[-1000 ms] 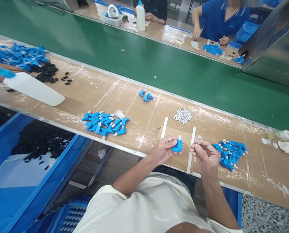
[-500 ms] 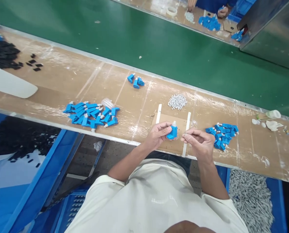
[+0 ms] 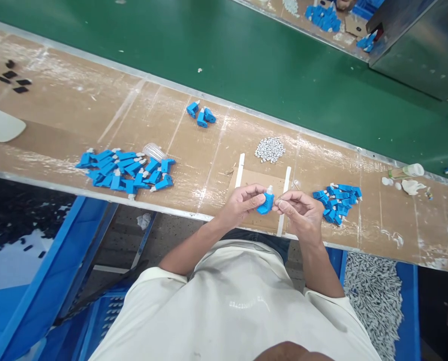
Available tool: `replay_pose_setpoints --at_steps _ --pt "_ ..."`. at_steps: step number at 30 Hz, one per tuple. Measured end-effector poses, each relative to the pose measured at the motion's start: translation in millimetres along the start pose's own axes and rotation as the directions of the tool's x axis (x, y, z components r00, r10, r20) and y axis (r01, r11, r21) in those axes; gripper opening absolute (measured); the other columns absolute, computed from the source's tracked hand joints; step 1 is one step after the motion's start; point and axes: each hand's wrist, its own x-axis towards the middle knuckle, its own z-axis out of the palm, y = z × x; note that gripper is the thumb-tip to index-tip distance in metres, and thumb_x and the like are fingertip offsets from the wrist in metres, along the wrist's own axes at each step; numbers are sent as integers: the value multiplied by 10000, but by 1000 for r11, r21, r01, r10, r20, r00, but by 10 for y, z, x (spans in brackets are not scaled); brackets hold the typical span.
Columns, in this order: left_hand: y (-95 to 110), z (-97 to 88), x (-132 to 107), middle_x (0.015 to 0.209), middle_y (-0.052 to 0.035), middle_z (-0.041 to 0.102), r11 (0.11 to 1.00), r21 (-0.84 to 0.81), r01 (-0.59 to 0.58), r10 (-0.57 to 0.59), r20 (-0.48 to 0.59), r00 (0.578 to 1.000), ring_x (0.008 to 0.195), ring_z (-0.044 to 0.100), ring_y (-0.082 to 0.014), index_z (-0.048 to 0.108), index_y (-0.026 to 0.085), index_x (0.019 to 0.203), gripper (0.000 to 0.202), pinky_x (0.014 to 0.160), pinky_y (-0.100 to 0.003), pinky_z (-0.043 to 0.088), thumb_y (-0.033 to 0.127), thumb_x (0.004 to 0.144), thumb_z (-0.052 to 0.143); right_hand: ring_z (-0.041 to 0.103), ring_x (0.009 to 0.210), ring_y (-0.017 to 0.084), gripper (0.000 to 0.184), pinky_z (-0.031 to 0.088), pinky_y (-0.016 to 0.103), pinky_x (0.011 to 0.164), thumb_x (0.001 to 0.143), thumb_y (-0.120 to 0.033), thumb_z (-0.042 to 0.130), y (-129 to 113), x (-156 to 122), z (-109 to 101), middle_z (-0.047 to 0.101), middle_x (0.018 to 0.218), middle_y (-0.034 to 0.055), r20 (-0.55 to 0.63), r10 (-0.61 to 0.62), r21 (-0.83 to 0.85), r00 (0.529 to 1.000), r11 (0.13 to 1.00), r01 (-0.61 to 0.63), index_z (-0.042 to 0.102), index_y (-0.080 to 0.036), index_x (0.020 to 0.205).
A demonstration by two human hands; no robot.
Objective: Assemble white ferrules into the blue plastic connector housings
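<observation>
Between the thumb and fingers of my left hand (image 3: 246, 204) is a blue plastic part (image 3: 265, 204) with a white tip pointing up and away from me. My right hand (image 3: 301, 210) is closed in a pinch right beside that part; whatever is between its fingertips is too small to name. Both hands hover over a cardboard sheet (image 3: 259, 179) flanked by two white strips. Beyond the sheet lies a pile of small grey-white pieces (image 3: 270, 150). A heap of similar blue parts (image 3: 336, 203) lies just right of my right hand.
A larger heap of blue parts (image 3: 126, 170) is on the left of the bench, with a few more blue parts (image 3: 201, 115) near its far edge. A clear bottle (image 3: 408, 171) lies at right. Below the bench stands a blue bin of grey pieces (image 3: 374, 291). Beyond runs a green surface (image 3: 216, 60).
My right hand has come closer to the blue part in my left hand, its fingertips now next to it. The view has shifted to the right.
</observation>
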Motion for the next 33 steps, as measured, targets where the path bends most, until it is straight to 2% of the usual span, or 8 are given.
replay_pose_setpoints --at_steps 4,9,14,18,25,29,33 --pt "15 2 -1 747 -14 659 997 69 -47 45 23 999 644 556 -103 750 150 888 459 630 -224 444 540 691 889 636 581 124 252 576 263 554 744 -417 885 8 17 4 674 716 7 45 -50 -26 998 998 52 758 -201 769" --pt "6 -4 9 741 -17 656 993 106 -60 55 42 998 649 550 -107 744 144 872 472 647 -231 451 559 695 881 596 571 107 199 535 244 532 759 -371 877 37 29 1 652 719 2 53 -51 -2 997 999 51 768 -205 774" --pt "3 -13 18 752 -22 661 993 99 -59 53 57 997 650 553 -106 743 138 862 472 655 -232 455 561 699 878 564 552 110 262 533 253 493 713 -431 894 25 37 16 631 707 2 35 -15 -20 999 1000 16 760 -209 739" --pt "-6 -29 25 751 -22 661 993 99 -58 52 60 997 643 551 -104 746 138 870 462 654 -234 456 551 709 875 571 543 112 235 541 252 487 700 -413 900 2 40 32 635 694 2 26 -24 -42 999 999 25 771 -218 723" --pt "-39 -45 58 765 -35 682 988 129 -86 83 30 996 657 578 -116 743 132 880 472 625 -235 449 542 695 888 596 578 128 293 571 265 531 676 -474 916 -56 45 4 676 698 13 4 -9 -175 1000 984 10 781 -217 715" --pt "-27 -55 70 745 -38 683 985 148 -89 85 35 996 657 592 -125 740 132 876 477 626 -245 460 537 681 899 612 571 125 291 578 268 550 646 -441 943 -40 69 -29 686 685 6 14 50 -173 999 984 -47 783 -209 715" --pt "-39 -83 71 729 -40 681 985 155 -71 64 54 997 651 599 -128 739 130 858 472 627 -247 460 549 699 885 604 524 121 324 550 258 506 587 -437 970 47 134 -61 682 624 1 51 148 -70 988 987 -144 770 -200 678"
